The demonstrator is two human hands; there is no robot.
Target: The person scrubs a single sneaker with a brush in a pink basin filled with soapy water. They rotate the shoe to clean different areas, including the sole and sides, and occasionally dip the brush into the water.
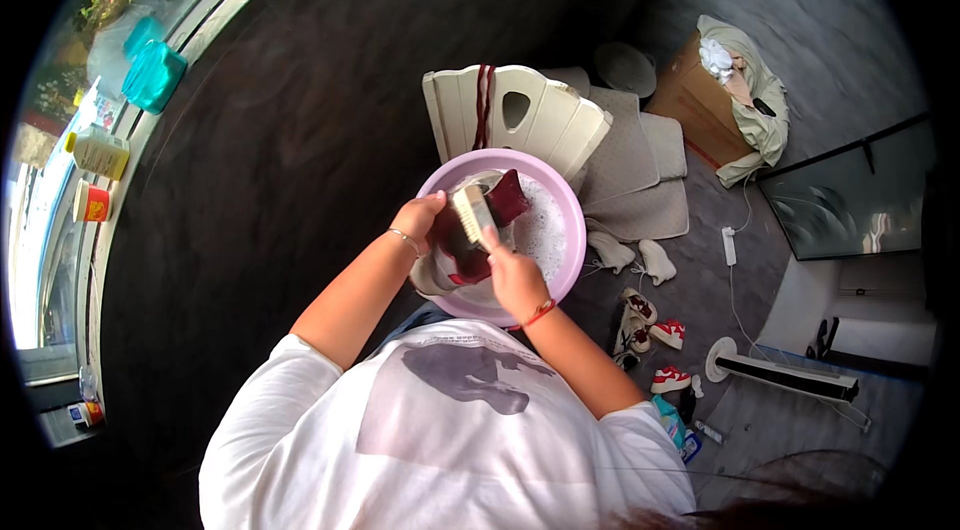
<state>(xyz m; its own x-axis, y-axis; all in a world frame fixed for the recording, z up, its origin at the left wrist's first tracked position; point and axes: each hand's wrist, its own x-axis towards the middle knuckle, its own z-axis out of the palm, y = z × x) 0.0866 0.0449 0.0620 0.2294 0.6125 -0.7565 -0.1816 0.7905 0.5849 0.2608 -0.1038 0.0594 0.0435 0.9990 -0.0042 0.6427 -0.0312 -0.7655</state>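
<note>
A pink plastic basin [574, 245] with foamy water [551, 241] stands before me. Over it, my left hand [420, 218] grips a dark red and pale shoe [510, 196] by its left side. The shoe is tilted, and part of it is hidden behind the brush. My right hand [517, 281] holds a scrubbing brush [472, 213] by the handle. Its pale bristles face left, against or just above the shoe; contact cannot be made out. Dark red and white shoelaces [484, 106] hang over a white slatted chair [457, 109] beyond the basin.
Grey mats [619, 155] lie right of the chair, with pale insole-like pieces [656, 262] and several shoes [669, 380] nearer me. A cardboard box [694, 102] holds cloth. A tower fan [787, 374] lies across the right. Bottles [101, 153] line the left windowsill.
</note>
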